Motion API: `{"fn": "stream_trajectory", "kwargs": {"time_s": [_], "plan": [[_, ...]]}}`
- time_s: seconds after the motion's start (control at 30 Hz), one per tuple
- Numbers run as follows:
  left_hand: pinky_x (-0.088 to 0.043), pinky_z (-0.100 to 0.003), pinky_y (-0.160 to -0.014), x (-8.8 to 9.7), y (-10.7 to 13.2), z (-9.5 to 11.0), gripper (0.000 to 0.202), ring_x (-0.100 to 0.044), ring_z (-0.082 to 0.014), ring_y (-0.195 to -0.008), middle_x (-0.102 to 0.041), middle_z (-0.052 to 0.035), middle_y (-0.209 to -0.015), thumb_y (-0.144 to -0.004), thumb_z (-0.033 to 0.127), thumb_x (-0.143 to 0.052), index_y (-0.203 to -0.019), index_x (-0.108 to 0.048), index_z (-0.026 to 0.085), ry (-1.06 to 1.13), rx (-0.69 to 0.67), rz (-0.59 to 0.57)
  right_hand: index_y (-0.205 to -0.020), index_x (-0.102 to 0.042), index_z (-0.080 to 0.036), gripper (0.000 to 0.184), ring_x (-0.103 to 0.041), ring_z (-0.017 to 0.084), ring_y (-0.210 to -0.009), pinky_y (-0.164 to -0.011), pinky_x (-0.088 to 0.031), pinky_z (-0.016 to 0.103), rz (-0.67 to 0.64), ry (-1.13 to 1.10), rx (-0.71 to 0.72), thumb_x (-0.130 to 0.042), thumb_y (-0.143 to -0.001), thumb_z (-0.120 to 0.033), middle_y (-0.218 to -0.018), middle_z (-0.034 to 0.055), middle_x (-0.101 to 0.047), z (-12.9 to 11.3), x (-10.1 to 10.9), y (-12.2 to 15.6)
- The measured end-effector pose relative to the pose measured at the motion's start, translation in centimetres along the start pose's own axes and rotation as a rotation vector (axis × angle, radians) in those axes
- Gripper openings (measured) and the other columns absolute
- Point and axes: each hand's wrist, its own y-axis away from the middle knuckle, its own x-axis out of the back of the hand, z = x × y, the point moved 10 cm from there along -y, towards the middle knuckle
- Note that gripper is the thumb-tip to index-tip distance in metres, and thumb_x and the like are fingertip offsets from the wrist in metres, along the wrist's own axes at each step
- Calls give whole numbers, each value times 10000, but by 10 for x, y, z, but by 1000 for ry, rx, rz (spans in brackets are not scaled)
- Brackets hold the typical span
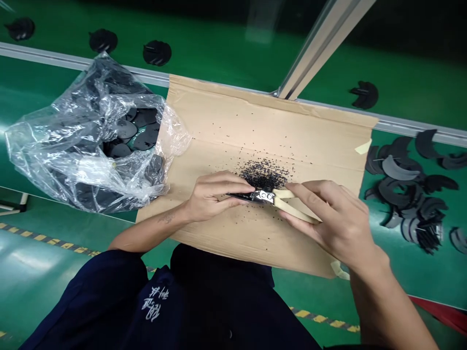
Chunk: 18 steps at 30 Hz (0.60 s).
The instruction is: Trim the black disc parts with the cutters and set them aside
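Note:
My right hand (333, 214) is wrapped round the cream handles of a pair of nippers (297, 210). The metal head of the nippers meets the edge of a thin black plastic part (241, 196). Between thumb and fingers, my left hand (215, 194) pinches that part from the left side. Both hands are over a sheet of brown cardboard (219, 243). Just beyond them lies a heap of small black clippings (264, 172), with loose bits scattered around it. The jaws' exact grip on the part is too small to make out.
To the left, a clear plastic bag (54, 141) holds several black rounded parts (146, 138). Curved black parts (397, 192) are piled on the right of the green table. A metal post (321, 48) rises at the table's back edge. Several black parts (156, 52) lie beyond the rail.

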Motion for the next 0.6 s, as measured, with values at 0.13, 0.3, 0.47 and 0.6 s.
{"fn": "stream_trajectory", "kwargs": {"time_s": [0.13,0.3,0.47,0.6], "plan": [[-624,-242,-776,-1,1,-1,234,-741,-132,-876,-785,-73,-956,-860,205,-775,-1093,-764,185,27,0,3,-1218,-630,-258,319,-668,211,-732,-604,-482,350,-18,-18,34,-696,-921,-353,-905,54,-723,2,-3,-1],[-605,-257,-778,-2,-1,-8,250,-717,-131,-882,-765,-56,-959,-850,245,-789,-1091,-748,191,-14,59,-10,-1264,-622,-239,380,-681,237,-823,-675,-521,359,24,-42,-87,-678,-922,-396,-974,81,-717,19,-6,5],[-572,-339,-840,-14,-1,-14,251,-680,-159,-926,-761,-48,-979,-883,241,-753,-1131,-727,215,-178,61,-129,-1266,-630,-225,406,-651,252,-815,-665,-482,371,-31,151,-66,-663,-918,-432,-980,102,-709,12,-9,7],[-574,-289,-781,-6,0,-24,193,-692,-141,-874,-758,-53,-978,-892,247,-741,-1075,-724,189,-150,162,-72,-1201,-638,-231,351,-626,235,-795,-688,-513,370,28,-88,-260,-680,-904,-414,-977,97,-680,27,-7,15]]}}
